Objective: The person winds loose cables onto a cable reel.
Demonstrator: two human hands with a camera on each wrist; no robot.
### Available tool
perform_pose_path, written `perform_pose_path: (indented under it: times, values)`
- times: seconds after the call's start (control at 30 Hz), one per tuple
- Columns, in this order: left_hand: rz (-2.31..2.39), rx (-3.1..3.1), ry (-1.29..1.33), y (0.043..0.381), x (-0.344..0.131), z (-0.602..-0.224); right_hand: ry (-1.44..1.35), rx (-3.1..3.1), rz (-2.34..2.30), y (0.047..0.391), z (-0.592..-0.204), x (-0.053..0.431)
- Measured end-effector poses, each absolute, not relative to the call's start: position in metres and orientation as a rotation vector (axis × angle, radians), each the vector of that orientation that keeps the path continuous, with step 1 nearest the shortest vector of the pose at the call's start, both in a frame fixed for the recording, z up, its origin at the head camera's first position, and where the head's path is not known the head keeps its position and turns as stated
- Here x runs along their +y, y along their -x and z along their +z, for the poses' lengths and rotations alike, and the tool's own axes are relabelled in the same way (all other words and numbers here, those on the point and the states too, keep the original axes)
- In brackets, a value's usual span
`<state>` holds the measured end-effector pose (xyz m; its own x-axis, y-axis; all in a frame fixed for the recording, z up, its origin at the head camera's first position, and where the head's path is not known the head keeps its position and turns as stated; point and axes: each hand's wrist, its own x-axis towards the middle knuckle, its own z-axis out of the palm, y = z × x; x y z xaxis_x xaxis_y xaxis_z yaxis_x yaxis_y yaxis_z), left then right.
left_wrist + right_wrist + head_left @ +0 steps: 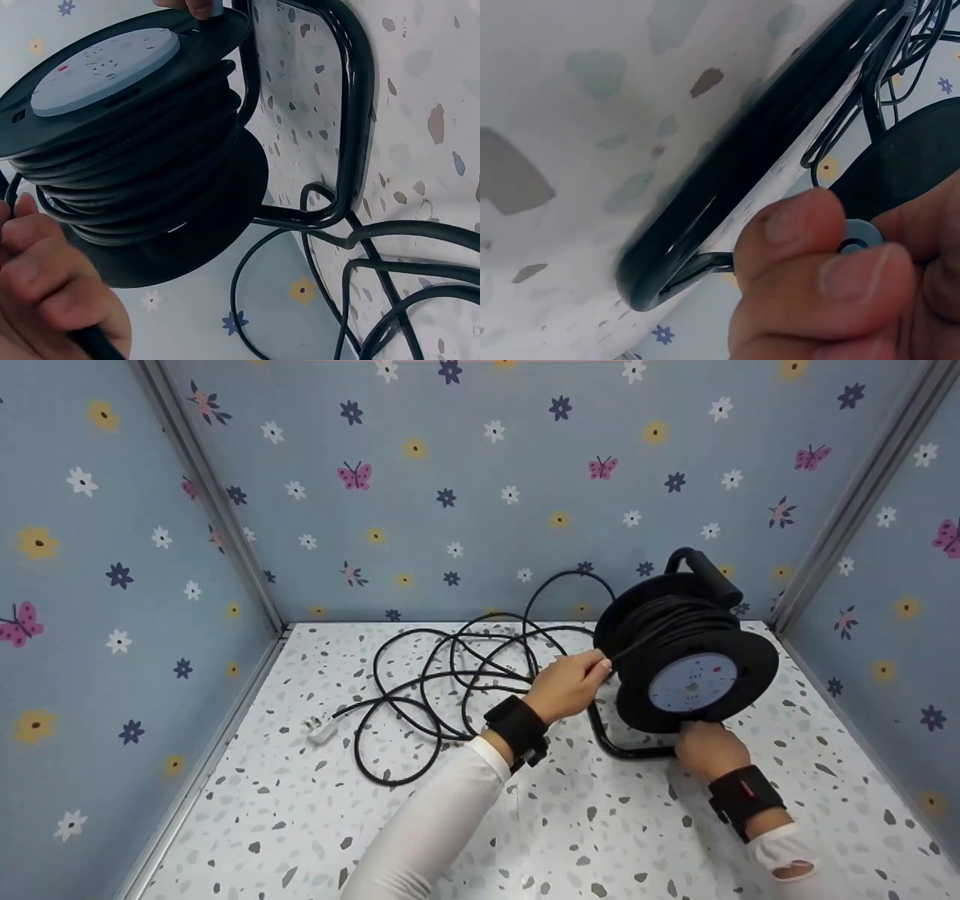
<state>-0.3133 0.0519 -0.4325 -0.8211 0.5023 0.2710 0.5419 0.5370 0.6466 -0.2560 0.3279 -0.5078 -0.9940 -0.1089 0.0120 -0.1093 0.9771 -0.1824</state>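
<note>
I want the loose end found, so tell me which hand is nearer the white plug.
Left. The left hand pinches the black cable beside the reel, nearer the white plug; the right hand grips the reel's knob, farther off.

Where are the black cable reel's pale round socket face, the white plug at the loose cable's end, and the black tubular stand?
pale round socket face [691,682], head view, centre of the disc
white plug [321,728], head view, plug body
black tubular stand [355,127], left wrist view, upright tube

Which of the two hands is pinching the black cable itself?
The left hand: it pinches the cable beside the reel's drum, while the right hand grips the small crank knob at the flange edge.
</note>
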Motion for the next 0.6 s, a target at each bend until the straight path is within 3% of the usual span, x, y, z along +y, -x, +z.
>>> perform_pose_path:
  times: [0.27,0.6]
  values:
    - [-1.117,-2.847,0.969,0.33,0.02,-0.452,-0.362,-3.069,0.236,0.254,-0.509,0.321]
    - [-0.455,-2.944,0.766,0.37,-0.047,-0.491,-0.338,-3.029,0.233,0.256,-0.517,0.317]
